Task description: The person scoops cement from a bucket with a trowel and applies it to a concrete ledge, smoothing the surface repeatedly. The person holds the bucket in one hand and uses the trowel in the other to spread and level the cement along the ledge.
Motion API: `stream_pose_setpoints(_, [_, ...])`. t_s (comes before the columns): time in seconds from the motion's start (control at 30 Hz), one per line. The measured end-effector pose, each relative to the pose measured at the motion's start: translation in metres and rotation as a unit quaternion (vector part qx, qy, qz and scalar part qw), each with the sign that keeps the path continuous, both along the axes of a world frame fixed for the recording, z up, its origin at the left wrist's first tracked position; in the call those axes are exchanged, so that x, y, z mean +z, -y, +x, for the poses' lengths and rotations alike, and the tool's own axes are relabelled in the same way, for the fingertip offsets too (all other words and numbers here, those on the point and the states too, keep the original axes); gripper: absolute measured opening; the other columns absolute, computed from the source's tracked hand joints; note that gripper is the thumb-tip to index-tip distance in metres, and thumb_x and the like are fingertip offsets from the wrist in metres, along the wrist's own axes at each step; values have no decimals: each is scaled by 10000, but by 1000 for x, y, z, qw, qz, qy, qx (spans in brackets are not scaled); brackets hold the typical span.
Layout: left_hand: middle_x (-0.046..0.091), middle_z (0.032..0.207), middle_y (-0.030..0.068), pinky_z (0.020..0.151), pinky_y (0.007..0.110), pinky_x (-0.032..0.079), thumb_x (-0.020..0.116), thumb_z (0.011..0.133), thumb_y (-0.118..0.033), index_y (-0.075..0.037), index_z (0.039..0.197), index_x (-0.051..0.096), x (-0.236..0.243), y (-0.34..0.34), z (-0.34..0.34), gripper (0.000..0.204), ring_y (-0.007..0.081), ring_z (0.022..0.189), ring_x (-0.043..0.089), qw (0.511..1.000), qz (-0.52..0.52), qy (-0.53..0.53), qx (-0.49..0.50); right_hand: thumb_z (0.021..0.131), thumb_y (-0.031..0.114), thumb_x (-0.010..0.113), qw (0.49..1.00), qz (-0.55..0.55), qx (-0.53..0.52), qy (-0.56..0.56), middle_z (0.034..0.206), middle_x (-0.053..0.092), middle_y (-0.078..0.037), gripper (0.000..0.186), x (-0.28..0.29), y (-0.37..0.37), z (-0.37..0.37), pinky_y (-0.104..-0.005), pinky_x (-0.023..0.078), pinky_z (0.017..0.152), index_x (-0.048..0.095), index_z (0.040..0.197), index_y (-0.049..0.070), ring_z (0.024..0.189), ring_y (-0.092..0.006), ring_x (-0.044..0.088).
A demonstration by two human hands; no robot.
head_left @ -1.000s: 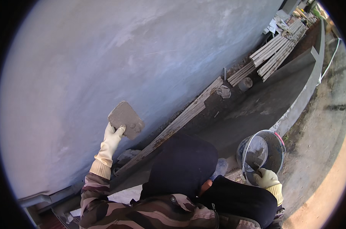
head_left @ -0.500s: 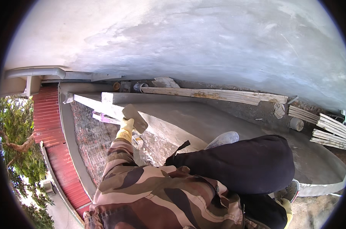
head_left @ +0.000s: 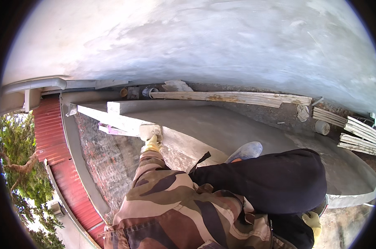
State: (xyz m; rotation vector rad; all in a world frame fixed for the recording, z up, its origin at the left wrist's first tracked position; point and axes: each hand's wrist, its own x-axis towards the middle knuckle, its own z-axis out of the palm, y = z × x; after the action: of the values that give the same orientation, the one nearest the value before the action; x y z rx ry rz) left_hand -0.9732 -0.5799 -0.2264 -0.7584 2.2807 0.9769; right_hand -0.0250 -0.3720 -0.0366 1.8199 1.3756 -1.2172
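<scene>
Take the concrete ledge as your landmark. Your gloved left hand is at its pale near edge, to the left of your knee, grasping a flat, squarish float with the thumb lying across its face. The float overlaps that edge in view; whether it touches the edge you cannot tell from here. Your gloved right hand is low on the near side of the ledge, toward its right end, just beside the bucket. Its fingers look curled, but your dark trouser leg hides part of it, so whether it grips anything cannot be told. Your shoe shows over the near edge of the ledge. Along the far side of the ledge runs a bundle of long poles, with the smooth grey wall rising behind it. Toward the right end on that far side are a crumpled pale cloth, a small round container and more stacked poles. Past the left end of the ledge is a red corrugated roof, with a tree beyond it.
</scene>
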Motion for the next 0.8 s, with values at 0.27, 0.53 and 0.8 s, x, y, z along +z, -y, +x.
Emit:
stream_pose_setpoints(0.27, [485,1667,223,1271,449,393,651,1092,-326,-27,1672,368,46,-88,37,711,353,1501,520,857,-141,-372,-329,851,329,747,987,119,-27,107,938,775,-246,326,28,29,-39,-514,595,871,790,1015,51,949,-447,752])
stream_pose_setpoints(0.53, [568,1581,211,1247,397,428,623,1114,-117,43,1600,464,120,-469,296,536,265,1458,561,599,294,-159,-727,936,131,697,930,205,-93,291,913,766,-235,131,34,66,-48,-490,626,795,716,1011,26,904,-416,779])
stream_pose_setpoints(0.8, [747,1310,136,1096,333,523,706,1073,-210,-30,1515,608,227,-507,666,487,185,1192,690,136,281,113,-943,946,75,615,968,108,-132,187,935,796,-235,184,30,101,-92,-460,641,792,751,1034,-12,894,-376,808])
